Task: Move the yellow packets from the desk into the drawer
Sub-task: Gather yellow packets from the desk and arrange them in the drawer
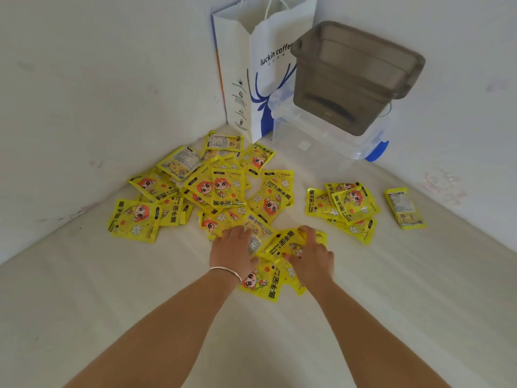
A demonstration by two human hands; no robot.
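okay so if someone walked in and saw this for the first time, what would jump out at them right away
The bright yellow packets would grab the eye first, scattered in a loose heap across the middle of the pale desk, with a smaller cluster off to the right. Next come the two bare hands, the left hand and right hand, gathering packets at the heap's near edge. In the back corner stands a white paper bag beside a dark grey lidded box.
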